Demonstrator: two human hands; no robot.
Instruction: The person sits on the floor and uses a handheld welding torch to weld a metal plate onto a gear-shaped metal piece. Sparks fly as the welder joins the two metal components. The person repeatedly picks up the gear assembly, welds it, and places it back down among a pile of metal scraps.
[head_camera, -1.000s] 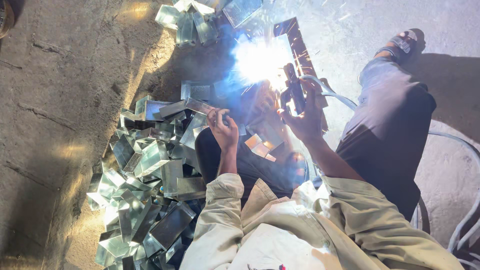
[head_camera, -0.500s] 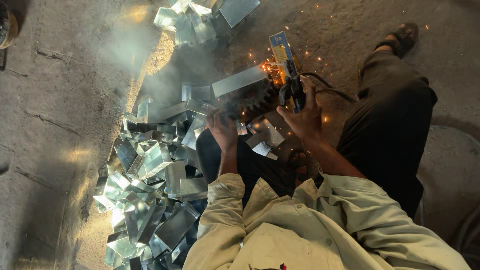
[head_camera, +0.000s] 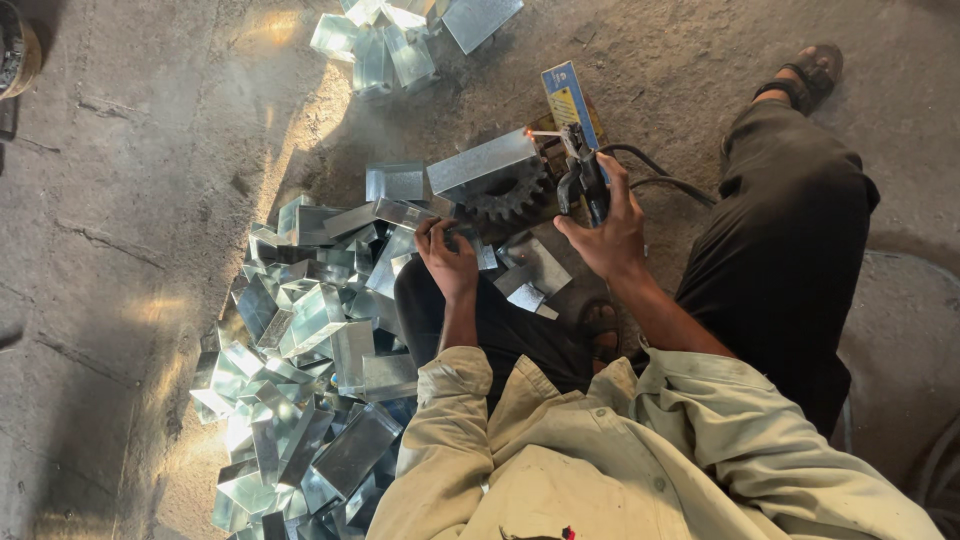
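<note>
Arc extinguished, rod tip only glowing: my right hand (head_camera: 612, 232) clamps the electrode holder (head_camera: 585, 180); my left hand (head_camera: 448, 258) pinches the sheet-metal box (head_camera: 485, 168), at the gear's (head_camera: 510, 195) twelve o'clock; weld pass apparently finished.

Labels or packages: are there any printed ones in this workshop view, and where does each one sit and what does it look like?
Flat carton: on the floor beyond the gear, just above the right hand with the electrode holder; a long, narrow rectangle, blue with a yellow panel, its lower end hidden.
No other printed label, sign or screen shows; the sheet-metal boxes piled by the left hand are bare and shiny.
</note>
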